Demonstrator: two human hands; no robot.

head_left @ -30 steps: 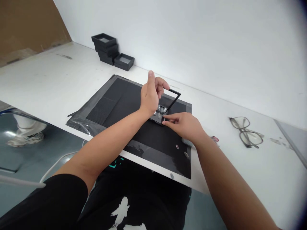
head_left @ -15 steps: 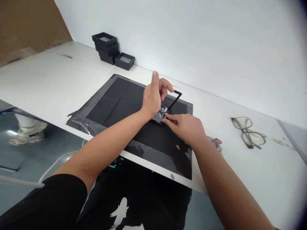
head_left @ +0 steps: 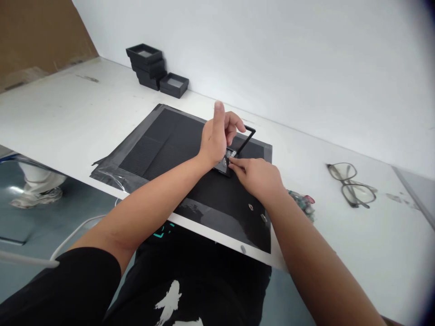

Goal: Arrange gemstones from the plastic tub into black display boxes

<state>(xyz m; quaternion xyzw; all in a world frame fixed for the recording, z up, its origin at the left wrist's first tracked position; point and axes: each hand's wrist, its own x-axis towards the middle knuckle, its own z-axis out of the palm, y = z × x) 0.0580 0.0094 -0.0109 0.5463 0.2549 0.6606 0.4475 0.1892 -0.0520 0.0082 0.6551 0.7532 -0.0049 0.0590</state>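
Lid (head_left: 245, 141) of black case (head_left: 222, 169) raised, left hand (head_left: 217, 136) at edge, fingers half-curled, grip unclear; right hand (head_left: 258, 177) in pinch beside clear pieces (head_left: 224, 161), cannot tell on what

Case (head_left: 222, 171): black and fairly matt, looks like hard plastic.
Lid (head_left: 245, 141): smooth black rim, plastic-looking.
Clear pieces (head_left: 224, 162): shiny with bright glints; glass or plastic, cannot tell.
Mat (head_left: 224, 199): dark and matt, finely ribbed toward the left.
Mat border (head_left: 222, 222): glossy, tape-like film, wrinkled at the near left corner.
Bench (head_left: 68, 122): smooth white top, low sheen, lightly scuffed.
Far boxes (head_left: 147, 68): matt black, the topmost with a pale, smooth panel.
Glasses (head_left: 349, 183): clear, smooth lenses.
Wall (head_left: 272, 63): white, smooth, matt.
Brown board (head_left: 41, 40): dull, scuffed along its lower edge.
Sleeve (head_left: 64, 285): soft black cloth, matt.
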